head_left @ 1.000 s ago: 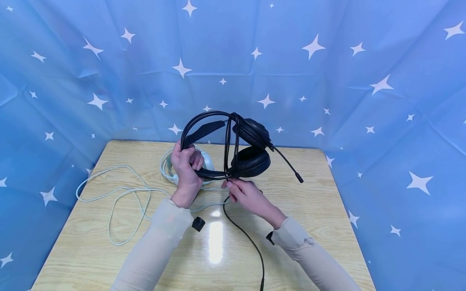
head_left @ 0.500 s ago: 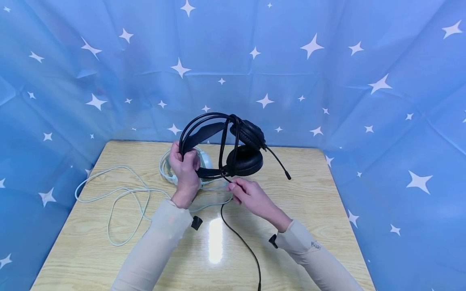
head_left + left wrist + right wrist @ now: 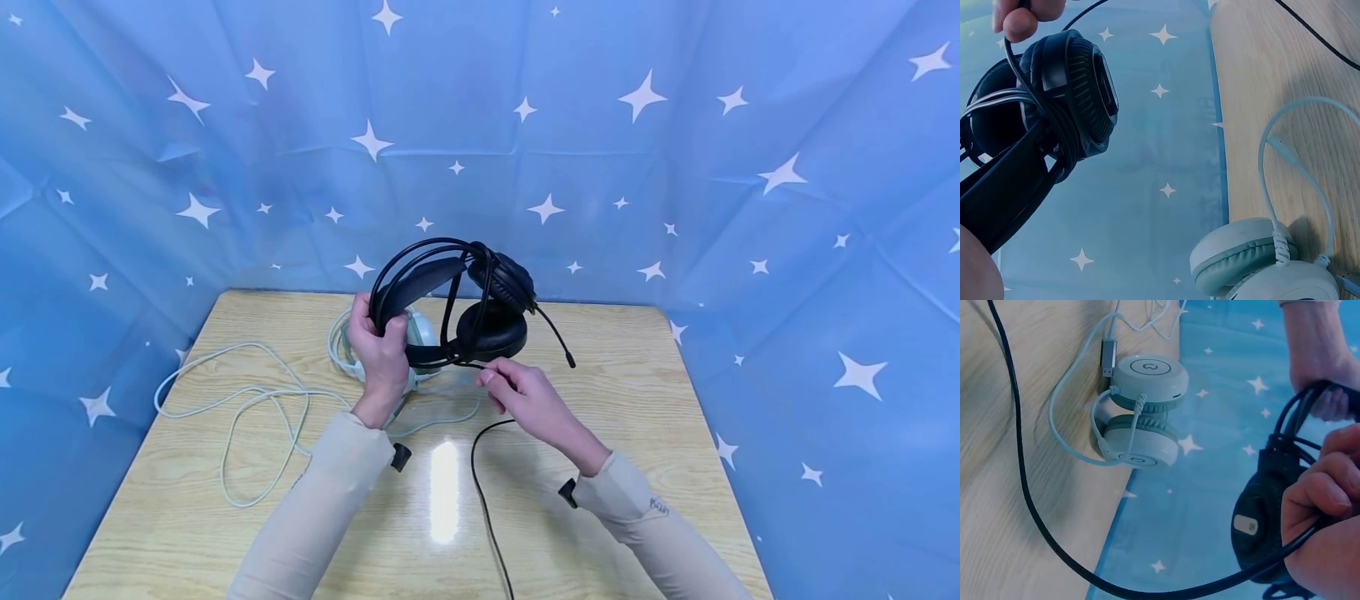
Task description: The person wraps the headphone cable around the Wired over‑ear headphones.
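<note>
My left hand (image 3: 382, 354) grips the headband of a black headset (image 3: 491, 331), held up above the table with its ear cups to the right. A thin microphone boom (image 3: 557, 337) sticks out from the upper cup. Black cable loops round the headband and beside the cups, clearest in the left wrist view on the headset (image 3: 1075, 94). Just right of the lower cup, my right hand (image 3: 528, 400) pinches the black cable (image 3: 480, 483). From there its loose length curves down past the table's near edge. In the right wrist view, that hand (image 3: 1329, 494) partly covers the headset.
A white and mint headset (image 3: 1150, 378) lies on the wooden table (image 3: 615, 383), behind my left hand in the head view. Its pale cable (image 3: 262, 392) spreads in loops on the left, and a USB plug (image 3: 1108, 359) lies beside it. A blue starry curtain (image 3: 480, 125) surrounds the table.
The black headset has dipped and turned slightly, its cups and microphone shifting left and down. My right hand has slid a little right along with the cable, which draws out from the lower cup.
</note>
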Motion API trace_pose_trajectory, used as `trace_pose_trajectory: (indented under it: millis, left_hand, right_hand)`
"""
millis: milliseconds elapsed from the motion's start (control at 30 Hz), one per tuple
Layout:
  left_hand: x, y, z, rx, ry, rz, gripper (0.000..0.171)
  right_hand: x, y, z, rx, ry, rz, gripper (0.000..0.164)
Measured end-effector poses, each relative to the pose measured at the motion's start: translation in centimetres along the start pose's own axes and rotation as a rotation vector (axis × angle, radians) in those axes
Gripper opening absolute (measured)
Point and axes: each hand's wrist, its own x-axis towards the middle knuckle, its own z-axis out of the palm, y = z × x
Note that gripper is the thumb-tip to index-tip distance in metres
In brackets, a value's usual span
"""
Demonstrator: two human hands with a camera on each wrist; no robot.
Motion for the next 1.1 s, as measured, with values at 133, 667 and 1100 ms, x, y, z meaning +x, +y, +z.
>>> trace_pose_trajectory:
  millis: [133,667,1100]
  left_hand:
    - [0.2,-0.2,-0.2,0.050,-0.011,0.044,0.014]
    - [0.2,-0.8,-1.9,0.294,-0.056,0.076,0.032]
    - [0.4,-1.1,-2.9,0.394,-0.110,0.117,0.038]
  right_hand:
    - [0.5,-0.4,-1.0,0.045,-0.004,0.018,0.025]
    - [2.0,-1.8,-6.5,0.408,0.126,0.024,0.023]
    - [1.7,-1.8,-8.6,0.420,0.244,0.002,0.019]
